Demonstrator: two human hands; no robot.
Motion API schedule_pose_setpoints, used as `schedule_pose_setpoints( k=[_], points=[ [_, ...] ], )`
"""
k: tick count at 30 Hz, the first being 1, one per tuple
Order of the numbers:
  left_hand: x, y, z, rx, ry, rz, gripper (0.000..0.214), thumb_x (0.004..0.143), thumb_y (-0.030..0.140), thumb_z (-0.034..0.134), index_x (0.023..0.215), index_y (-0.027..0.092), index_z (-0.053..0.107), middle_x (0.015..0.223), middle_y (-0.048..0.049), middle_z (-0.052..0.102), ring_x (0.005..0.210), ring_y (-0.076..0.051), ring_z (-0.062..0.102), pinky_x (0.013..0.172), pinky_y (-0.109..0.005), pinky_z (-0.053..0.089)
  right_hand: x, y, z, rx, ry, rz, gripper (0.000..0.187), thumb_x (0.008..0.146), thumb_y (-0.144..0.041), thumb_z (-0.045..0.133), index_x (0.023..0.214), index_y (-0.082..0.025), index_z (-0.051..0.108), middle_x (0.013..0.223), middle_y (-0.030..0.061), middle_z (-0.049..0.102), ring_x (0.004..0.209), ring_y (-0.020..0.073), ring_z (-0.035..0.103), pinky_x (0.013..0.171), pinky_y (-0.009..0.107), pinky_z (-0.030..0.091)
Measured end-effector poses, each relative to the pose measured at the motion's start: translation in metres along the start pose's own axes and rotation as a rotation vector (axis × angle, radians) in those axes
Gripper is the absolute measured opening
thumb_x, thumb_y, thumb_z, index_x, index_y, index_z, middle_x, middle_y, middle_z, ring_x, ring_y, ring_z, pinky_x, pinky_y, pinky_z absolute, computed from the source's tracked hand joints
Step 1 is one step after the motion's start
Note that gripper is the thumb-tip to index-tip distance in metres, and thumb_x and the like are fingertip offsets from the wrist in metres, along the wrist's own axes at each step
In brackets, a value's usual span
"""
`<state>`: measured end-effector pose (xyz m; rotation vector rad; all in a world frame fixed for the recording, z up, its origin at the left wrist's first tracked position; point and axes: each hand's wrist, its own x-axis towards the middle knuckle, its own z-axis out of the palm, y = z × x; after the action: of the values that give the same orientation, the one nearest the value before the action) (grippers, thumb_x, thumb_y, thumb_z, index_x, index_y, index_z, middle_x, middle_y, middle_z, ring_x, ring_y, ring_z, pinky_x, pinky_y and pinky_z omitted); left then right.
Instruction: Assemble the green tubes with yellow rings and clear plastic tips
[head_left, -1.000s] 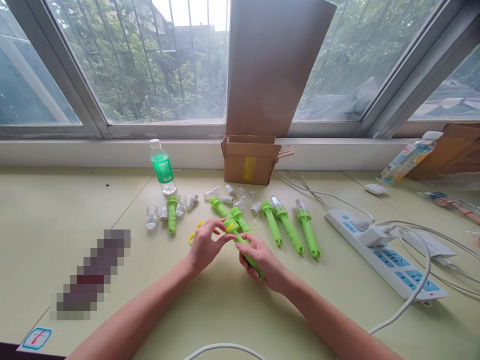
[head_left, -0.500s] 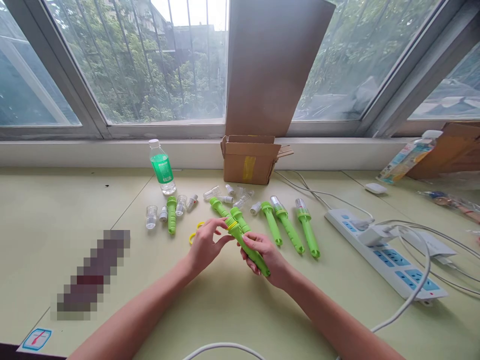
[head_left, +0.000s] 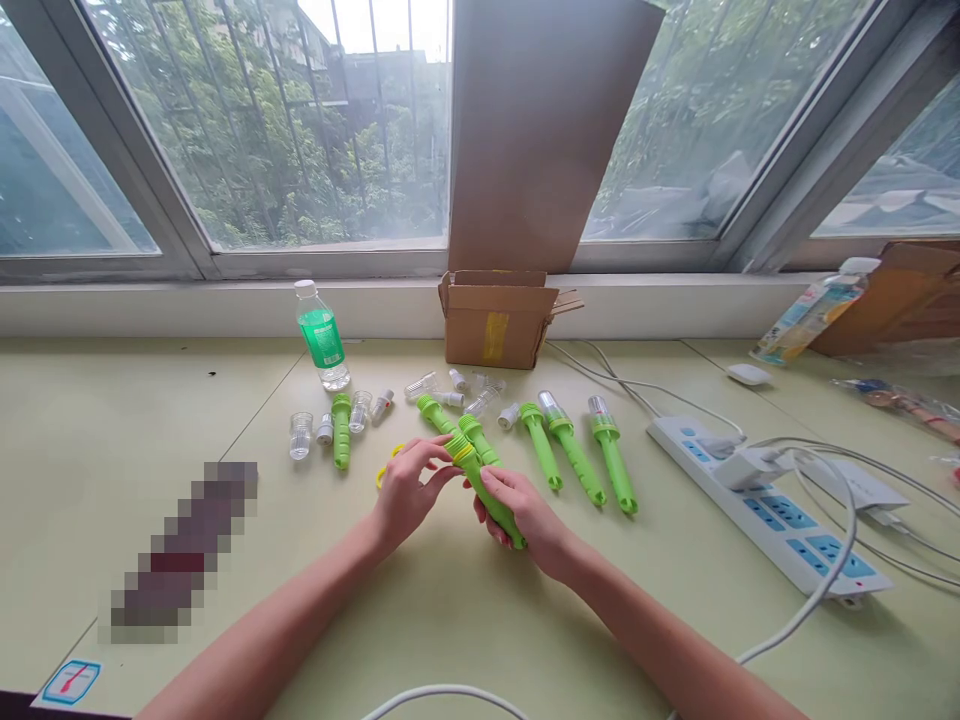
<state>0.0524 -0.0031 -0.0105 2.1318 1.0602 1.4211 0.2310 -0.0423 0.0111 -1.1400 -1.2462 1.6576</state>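
In the head view, my right hand point(head_left: 534, 515) is wrapped round the shaft of a green plastic flashlight-like handle point(head_left: 472, 468), tilted with its threaded end up and to the left. A thin yellow ring point(head_left: 462, 455) sits around that threaded end. The thumb and fingers of my left hand point(head_left: 403, 488) close on the ring there. Behind my left hand, another yellow ring point(head_left: 381, 478) lies partly hidden on the table. Just beyond the held handle lie two more green handles, one of them point(head_left: 478, 438) partly covered by it.
Clear caps point(head_left: 301, 436) and small white-grey inserts point(head_left: 508, 416) lie around. To the right are a bare green handle point(head_left: 541, 447) and two with clear tops point(head_left: 615, 460). A water bottle point(head_left: 323, 340), cardboard box point(head_left: 491, 340) and power strip point(head_left: 765, 510) with cables stand farther out.
The held handle and my right hand have shifted slightly left and up. My left fingers stay at the threaded end. The view itself has moved a little.
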Motion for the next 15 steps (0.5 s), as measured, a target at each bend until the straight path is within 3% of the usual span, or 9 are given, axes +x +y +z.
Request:
schedule_pose_setpoints(
  k=[7, 15],
  points=[
    [0.0003, -0.0009, 0.0020, 0.019, 0.009, 0.023, 0.009, 0.081, 0.027, 0.065, 0.081, 0.019, 0.060, 0.101, -0.0085, 0.070, 0.085, -0.020, 0.068, 0.067, -0.035, 0.060, -0.0006, 0.0048, 0.0037, 0.002, 0.034, 0.022, 0.026, 0.085, -0.044, 0.057, 0.094, -0.021, 0.049, 0.056, -0.0073, 0.052, 0.036, 0.0046, 0.036, 0.032, 0.015, 0.022],
    [0.0030, 0.0068, -0.0007, 0.003, 0.020, 0.060, 0.018, 0.078, 0.028, 0.069, 0.089, 0.019, 0.059, 0.103, -0.0080, 0.068, 0.097, -0.021, 0.065, 0.064, -0.031, 0.060, -0.0010, -0.0023, 0.0015, 0.108, -0.030, 0.008, 0.032, 0.086, -0.050, 0.053, 0.079, -0.019, 0.049, 0.058, -0.0018, 0.059, 0.034, 0.0053, 0.040, 0.029, 0.016, 0.024]
  ],
)
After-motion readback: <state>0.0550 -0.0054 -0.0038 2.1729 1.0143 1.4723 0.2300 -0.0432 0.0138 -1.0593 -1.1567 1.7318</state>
